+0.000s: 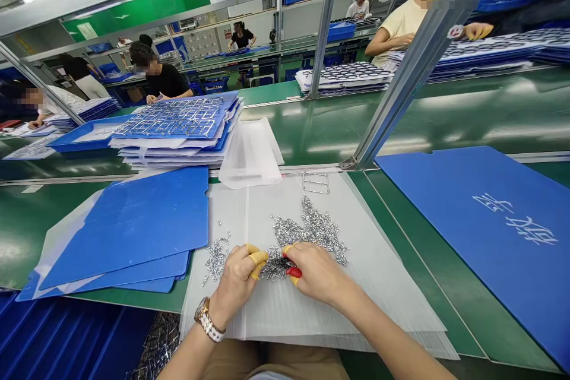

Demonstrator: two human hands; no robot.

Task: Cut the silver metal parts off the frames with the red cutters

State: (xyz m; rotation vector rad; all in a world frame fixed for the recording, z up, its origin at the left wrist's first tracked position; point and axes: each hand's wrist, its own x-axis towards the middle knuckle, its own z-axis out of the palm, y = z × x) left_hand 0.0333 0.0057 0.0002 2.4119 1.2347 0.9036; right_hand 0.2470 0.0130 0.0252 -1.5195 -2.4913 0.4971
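My left hand [243, 273], with yellow finger covers and a watch [208, 319] at the wrist, is closed with its fingertips together at the edge of a heap of small shiny metal pieces. My right hand [316, 270] wears yellow and red finger covers and is curled closed just across from it. Whatever lies between the fingertips is too small to make out. Small silvery pieces [318, 225] spread beyond my right hand, and a smaller scatter [217, 256] lies left of my left hand. Beneath them are translucent sheets [267, 314]. A silvery rectangular frame [316, 182] rests at their far edge.
Blue sheets [133, 225] lie at the left, and a marked blue board [490, 208] at the right. A stack topped with frames [173, 119] stands behind. A metal post [401, 71] rises at the bench's far edge. Co-workers sit beyond. Blue bins [66, 338] are below left.
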